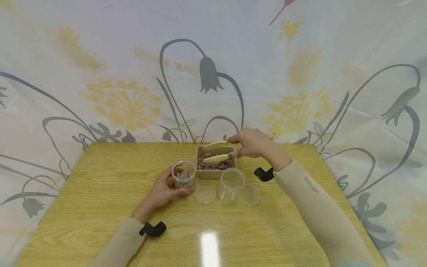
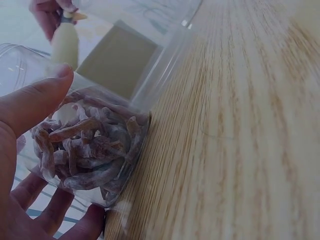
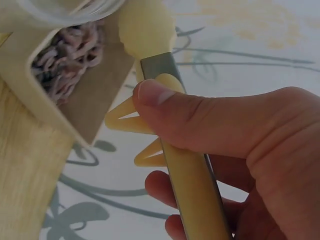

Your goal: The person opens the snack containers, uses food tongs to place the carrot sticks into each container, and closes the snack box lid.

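Observation:
My left hand [image 1: 162, 192] holds a clear plastic jar [image 1: 179, 188] upright on the table, thumb on one side and fingers round the other. Whitish-brown dried strips [image 2: 90, 145] fill its lower part. In my right hand [image 1: 255, 144] is a pair of yellow tongs [image 1: 216, 159] with metal shafts, their tips spread apart above a beige box [image 1: 209, 174]. More brown strips [image 3: 70, 57] lie in that box. In the right wrist view the thumb presses one arm of the tongs [image 3: 190, 185], and the fingers curl behind.
A second clear jar [image 1: 231, 187] stands open to the right of the held one. Two round clear lids [image 1: 205, 193] lie flat on the wooden table [image 1: 110, 196], either side of it. A flower-printed curtain [image 1: 133, 55] hangs behind the table's far edge.

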{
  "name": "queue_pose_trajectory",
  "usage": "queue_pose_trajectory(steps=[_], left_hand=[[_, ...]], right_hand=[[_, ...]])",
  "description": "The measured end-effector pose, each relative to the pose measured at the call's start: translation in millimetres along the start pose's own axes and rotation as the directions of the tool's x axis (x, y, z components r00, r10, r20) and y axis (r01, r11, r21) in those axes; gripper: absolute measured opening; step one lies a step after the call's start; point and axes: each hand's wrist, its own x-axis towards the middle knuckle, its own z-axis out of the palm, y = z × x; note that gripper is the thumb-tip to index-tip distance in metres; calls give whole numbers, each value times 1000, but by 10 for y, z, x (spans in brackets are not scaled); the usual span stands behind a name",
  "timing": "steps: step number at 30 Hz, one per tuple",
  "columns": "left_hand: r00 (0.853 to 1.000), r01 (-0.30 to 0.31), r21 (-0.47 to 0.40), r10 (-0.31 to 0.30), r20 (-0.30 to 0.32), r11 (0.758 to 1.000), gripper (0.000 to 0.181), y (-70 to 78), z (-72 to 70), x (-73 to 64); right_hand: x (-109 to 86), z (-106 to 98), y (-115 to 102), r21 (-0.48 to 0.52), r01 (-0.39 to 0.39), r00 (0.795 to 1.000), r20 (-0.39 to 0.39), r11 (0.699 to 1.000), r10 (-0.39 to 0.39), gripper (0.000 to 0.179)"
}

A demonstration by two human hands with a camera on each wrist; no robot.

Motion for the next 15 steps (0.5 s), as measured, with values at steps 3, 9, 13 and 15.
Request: queue_pose_trajectory(steps=[3,9,13,15], left_hand=[[1000,-1,-16,1,1,1000,93,-1,4,5],[1000,-5,2,5,-7,1000,92,5,-1,-4],[1000,3,2,-3,0,1000,92,14,0,-11],[1000,8,-7,-8,5,1000,92,16,5,-11]], right_hand=[[17,70,49,-22,-40,998,44,999,41,61],[57,182,70,-110,-77,991,103,991,89,58],[86,251,57,-130,-90,990,100,987,103,52],[88,281,55,-143,-88,991,87,986,101,48]])
